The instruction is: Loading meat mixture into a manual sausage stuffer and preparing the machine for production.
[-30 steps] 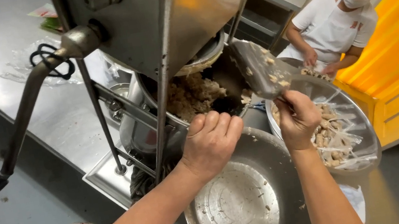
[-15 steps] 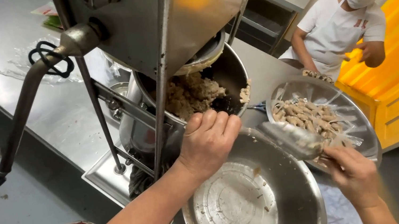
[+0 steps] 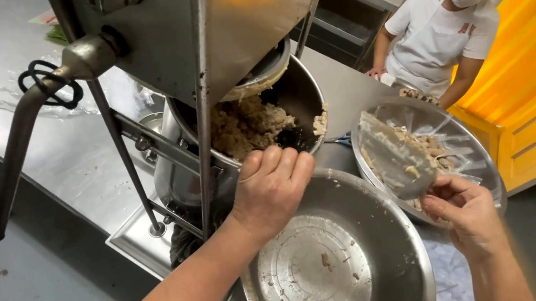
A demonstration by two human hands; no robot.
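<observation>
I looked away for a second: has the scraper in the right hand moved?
Yes. The scraper was up at the dough pot under the machine; now the right hand holds it lower, over the tray of pieces.

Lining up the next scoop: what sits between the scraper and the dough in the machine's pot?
In the head view, between the scraper and the dough: the pot's rim with dough stuck on it, then bare steel counter.

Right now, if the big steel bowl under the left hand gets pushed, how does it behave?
The steel bowl looks thin, rigid and nearly empty, so probably light for its size. Its rounded, polished wall suggests it would slide or rock rather than stay put. The left hand rests on its rim beside the dough-filled cylinder, which likely steadies it; smeared dough may make the rim slippery.
</observation>
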